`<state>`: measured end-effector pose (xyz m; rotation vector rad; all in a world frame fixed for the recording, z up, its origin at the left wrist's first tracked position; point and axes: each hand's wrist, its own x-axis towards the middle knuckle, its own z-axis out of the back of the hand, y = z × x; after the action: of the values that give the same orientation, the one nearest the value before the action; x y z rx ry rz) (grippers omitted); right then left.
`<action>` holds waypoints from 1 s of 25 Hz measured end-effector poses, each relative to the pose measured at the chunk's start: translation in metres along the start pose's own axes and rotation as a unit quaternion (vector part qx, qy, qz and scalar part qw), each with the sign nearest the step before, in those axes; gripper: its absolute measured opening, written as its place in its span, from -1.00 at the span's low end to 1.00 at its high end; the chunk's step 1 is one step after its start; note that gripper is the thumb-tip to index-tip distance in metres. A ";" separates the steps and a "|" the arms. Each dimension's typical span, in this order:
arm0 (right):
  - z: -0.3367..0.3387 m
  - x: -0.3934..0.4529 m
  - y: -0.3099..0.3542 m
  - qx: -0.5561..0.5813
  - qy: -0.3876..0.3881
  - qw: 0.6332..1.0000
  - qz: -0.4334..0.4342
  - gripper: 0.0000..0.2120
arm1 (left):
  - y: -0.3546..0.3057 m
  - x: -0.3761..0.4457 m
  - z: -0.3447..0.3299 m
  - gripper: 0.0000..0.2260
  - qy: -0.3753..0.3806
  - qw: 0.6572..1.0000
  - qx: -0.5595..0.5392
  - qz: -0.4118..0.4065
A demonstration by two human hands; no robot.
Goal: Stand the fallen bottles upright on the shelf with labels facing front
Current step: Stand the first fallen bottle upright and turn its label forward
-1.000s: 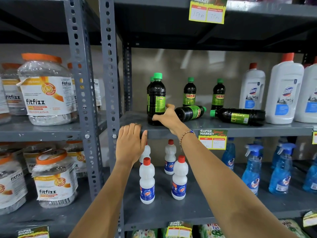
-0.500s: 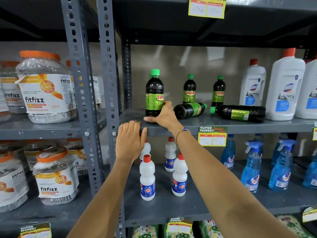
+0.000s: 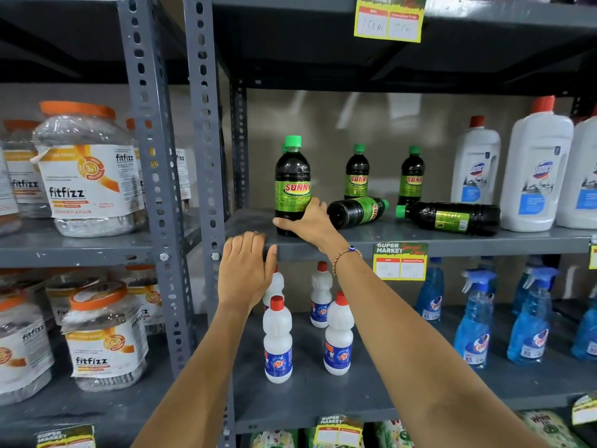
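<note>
On the grey middle shelf (image 3: 420, 240) a dark Sunny bottle (image 3: 291, 179) with a green cap stands upright at the front left, its label facing me. My right hand (image 3: 310, 221) is wrapped around its base. Two more Sunny bottles (image 3: 356, 171) (image 3: 411, 174) stand upright at the back. A fallen bottle (image 3: 357, 211) lies on its side just right of my hand, base toward me. Another fallen bottle (image 3: 452, 217) lies further right, cap pointing left. My left hand (image 3: 247, 270) rests flat on the shelf's front edge, holding nothing.
White Domex bottles (image 3: 536, 166) stand at the right of the same shelf. Below are small white red-capped bottles (image 3: 277, 341) and blue spray bottles (image 3: 475, 318). Fitfizz jars (image 3: 87, 169) fill the left rack. Grey perforated uprights (image 3: 203, 156) separate the racks. A price tag (image 3: 400, 261) hangs on the shelf edge.
My right hand has turned the upright front bottle so that its Sunny label now faces front. The left hand has stayed on the shelf edge. The two fallen bottles have not moved.
</note>
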<state>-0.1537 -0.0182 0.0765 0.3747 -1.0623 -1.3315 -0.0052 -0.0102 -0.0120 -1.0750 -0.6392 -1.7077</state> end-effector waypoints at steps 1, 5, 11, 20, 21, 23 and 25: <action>0.003 0.000 0.001 0.048 0.018 0.999 -0.014 -0.35 | 0.000 0.000 0.001 -0.60 0.003 1.000 -0.002 0.002; 0.005 -0.002 -0.004 0.094 -0.018 0.995 -0.018 -0.40 | -0.002 0.000 -0.001 -0.62 0.008 1.000 0.007 0.006; 0.013 0.003 -0.009 0.172 0.044 0.984 -0.025 -0.38 | -0.024 0.027 0.015 -0.72 -0.003 0.995 -0.060 0.082; 0.021 0.016 -0.024 0.253 0.083 0.963 -0.043 -0.57 | -0.032 0.095 0.012 -0.57 0.263 0.908 -0.252 0.206; 0.020 0.016 -0.024 0.249 0.079 0.964 -0.042 -0.57 | -0.031 0.092 0.011 -0.58 0.250 0.908 -0.264 0.209; 0.020 0.016 -0.024 0.246 0.078 0.965 -0.045 -0.56 | -0.030 0.088 0.011 -0.56 0.229 0.907 -0.285 0.211; 0.021 0.014 -0.023 0.242 0.081 0.966 -0.045 -0.56 | -0.031 0.086 0.016 -0.54 0.216 0.905 -0.297 0.216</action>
<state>-0.1859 -0.0299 0.0754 0.8895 -1.2380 -1.0869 -0.0384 -0.0250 0.0732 -1.0812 0.4132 -1.6866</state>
